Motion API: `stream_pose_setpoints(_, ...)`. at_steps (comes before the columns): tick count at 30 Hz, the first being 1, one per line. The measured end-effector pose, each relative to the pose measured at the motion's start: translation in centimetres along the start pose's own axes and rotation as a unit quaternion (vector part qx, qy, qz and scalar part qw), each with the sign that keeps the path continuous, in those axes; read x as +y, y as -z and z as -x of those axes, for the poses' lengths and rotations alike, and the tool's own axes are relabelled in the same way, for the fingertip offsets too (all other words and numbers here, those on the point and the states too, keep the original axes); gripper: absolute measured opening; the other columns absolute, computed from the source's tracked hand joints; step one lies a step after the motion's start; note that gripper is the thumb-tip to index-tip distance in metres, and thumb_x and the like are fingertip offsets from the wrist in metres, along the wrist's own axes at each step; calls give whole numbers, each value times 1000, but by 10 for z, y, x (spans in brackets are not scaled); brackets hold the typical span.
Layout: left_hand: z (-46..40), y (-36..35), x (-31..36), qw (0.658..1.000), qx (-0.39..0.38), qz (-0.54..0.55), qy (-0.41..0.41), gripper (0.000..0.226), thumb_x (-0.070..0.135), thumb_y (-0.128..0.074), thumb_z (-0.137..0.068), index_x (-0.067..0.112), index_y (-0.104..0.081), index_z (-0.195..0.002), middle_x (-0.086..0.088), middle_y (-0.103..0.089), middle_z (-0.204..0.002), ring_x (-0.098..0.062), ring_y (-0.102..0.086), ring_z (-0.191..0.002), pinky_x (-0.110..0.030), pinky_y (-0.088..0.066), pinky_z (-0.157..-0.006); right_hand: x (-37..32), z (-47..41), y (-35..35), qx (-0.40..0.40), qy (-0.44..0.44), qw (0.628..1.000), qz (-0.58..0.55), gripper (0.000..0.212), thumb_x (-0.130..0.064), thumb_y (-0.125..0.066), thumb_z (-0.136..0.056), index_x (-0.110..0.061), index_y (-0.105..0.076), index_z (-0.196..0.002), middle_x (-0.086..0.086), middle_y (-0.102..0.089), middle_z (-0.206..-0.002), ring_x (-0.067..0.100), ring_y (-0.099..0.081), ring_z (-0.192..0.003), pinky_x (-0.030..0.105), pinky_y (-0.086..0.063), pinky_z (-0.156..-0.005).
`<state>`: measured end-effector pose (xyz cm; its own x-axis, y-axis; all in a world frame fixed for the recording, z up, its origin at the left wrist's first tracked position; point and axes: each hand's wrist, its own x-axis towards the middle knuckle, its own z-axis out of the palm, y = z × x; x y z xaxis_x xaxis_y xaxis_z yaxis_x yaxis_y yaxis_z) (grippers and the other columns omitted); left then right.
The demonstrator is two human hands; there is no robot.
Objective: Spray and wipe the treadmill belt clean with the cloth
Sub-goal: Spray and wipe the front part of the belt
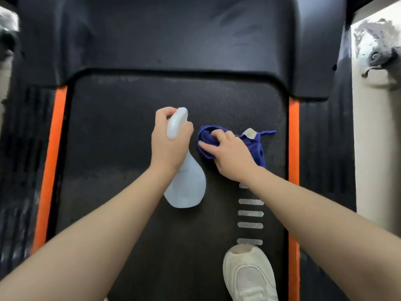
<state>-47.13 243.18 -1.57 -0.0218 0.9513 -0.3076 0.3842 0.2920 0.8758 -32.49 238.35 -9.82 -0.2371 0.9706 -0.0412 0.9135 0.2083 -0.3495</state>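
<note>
I have the left hand (171,137) wrapped round the neck of the pale spray bottle (184,185), fingers curled at the trigger head, nozzle pointing toward the front hood (173,40) of the treadmill. The bottle hangs over the middle of the treadmill belt (112,137); whether its base touches the belt I cannot tell.

My right hand (230,153) is bunched on the blue cloth (253,144), fingers curled into its folds and pressing it down on the belt just right of centre, nearer the right orange side strip (293,148) than the left one (52,159). The cloth lies beside the bottle, close but apart.

To do this wipe well, I judge the cloth should be spread flatter under the palm so more of it meets the textured surface, then drawn in straight overlapping passes from one orange strip to the other, working back from the hood. The bottle ought to stay lifted clear of the wiping path, and spraying should be light, so no liquid runs under the belt edges. My white shoe (247,272) stands on the belt near the rear right, so that patch must wait.

For writing: a pale tag (249,133) is sewn on the cloth's far edge, but nothing on it is legible. The bottle shows no label. The white dashes (250,213) on the belt carry no text.
</note>
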Motion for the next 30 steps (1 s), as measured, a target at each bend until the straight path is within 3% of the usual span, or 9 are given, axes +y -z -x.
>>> stream_pose_setpoints(2,-2,5,-2,1000,23,10,-12,25,18,-62,-79,22,-49,-101,8,-61,-92,-7,-57,-80,-30,-46,-73,15,-14,1,-13,118,991,57,49,-7,-72,-61,-19,-69,-109,19,-61,-101,35,-57,-72,37,-47,-58)
stream_pose_setpoints(7,-3,5,-6,998,48,-3,-32,25,11,-65,-84,17,-50,-104,28,-59,-81,5,-56,-75,-24,-46,-74,10,-34,4,65,-103,993,1,41,-19,-57,-68,-21,-69,-106,17,-58,-94,36,-53,-70,39,-47,-56)
stream_pose_setpoints(12,-1,4,-7,998,31,-9,-49,25,15,-63,-83,21,-49,-103,35,-58,-80,3,-57,-74,-25,-47,-72,-1,-7,-11,-61,237,970,16,35,-17,-62,-70,-23,-65,-104,15,-60,-93,29,-52,-68,34,-42,-52)
stream_pose_setpoints(16,-2,1,-5,999,5,0,-52,29,22,-60,-76,22,-51,-103,21,-65,-84,1,-61,-81,-27,-50,-78,36,-40,7,78,-60,994,48,41,-21,-49,-75,-22,-68,-111,15,-60,-94,34,-54,-68,35,-42,-54)
stream_pose_setpoints(18,-1,0,-4,999,0,2,-45,30,21,-60,-74,21,-52,-103,14,-65,-86,1,-61,-82,-26,-50,-78,37,-32,7,101,-114,988,31,47,-25,-46,-71,-22,-67,-113,16,-60,-100,36,-54,-72,38,-43,-59)
stream_pose_setpoints(23,-7,-2,2,999,-30,-2,-27,34,19,-57,-70,18,-52,-103,9,-65,-87,-7,-63,-85,-31,-51,-81,37,12,7,-66,202,975,65,50,-29,-37,-72,-29,-64,-114,9,-59,-108,29,-51,-79,39,-40,-71)
stream_pose_setpoints(25,-6,-6,5,998,-49,-12,-27,35,19,-57,-69,18,-52,-103,4,-67,-89,-10,-63,-86,-30,-51,-81,58,-5,12,-29,131,987,89,51,-29,-38,-71,-27,-65,-115,12,-60,-107,31,-54,-79,39,-34,-75)
stream_pose_setpoints(28,-3,-15,10,996,-83,-28,-33,35,21,-58,-67,19,-56,-101,7,-68,-85,-7,-63,-80,-22,-48,-75,57,-21,11,96,-125,987,25,52,-25,-42,-69,-18,-66,-114,20,-59,-105,39,-57,-79,44,-42,-73)
stream_pose_setpoints(30,-2,-21,14,993,-105,-40,-37,38,22,-58,-65,17,-59,-102,13,-67,-83,-3,-62,-79,-17,-46,-75,39,1,2,97,-125,987,24,51,-22,-45,-68,-17,-65,-114,19,-56,-107,37,-54,-80,43,-43,-70)
